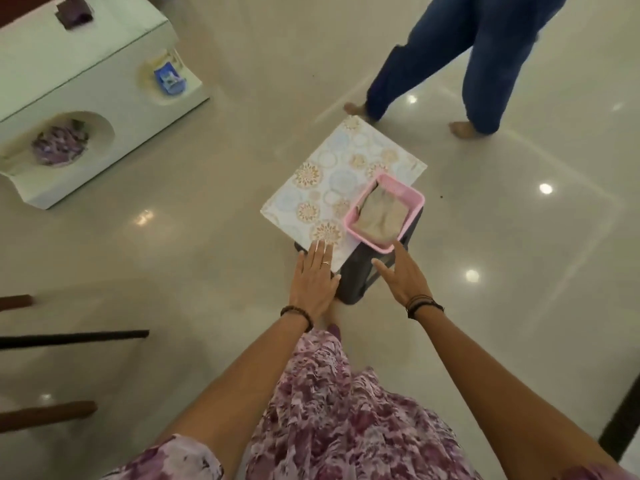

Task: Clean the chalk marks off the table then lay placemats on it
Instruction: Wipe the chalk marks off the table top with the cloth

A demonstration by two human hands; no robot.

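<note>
I see my left hand (314, 278) lying flat, fingers straight, its fingertips on the near corner of the white rectangular placemat printed with blue and gold circles (332, 188). My right hand (401, 275) hangs spread, holding nothing, just beside the placemat's near edge. The placemat lies on a small dark stool (360, 275). On the placemat's right side sits a pink plastic basket (356, 230) holding a beige folded cloth (381, 213).
</note>
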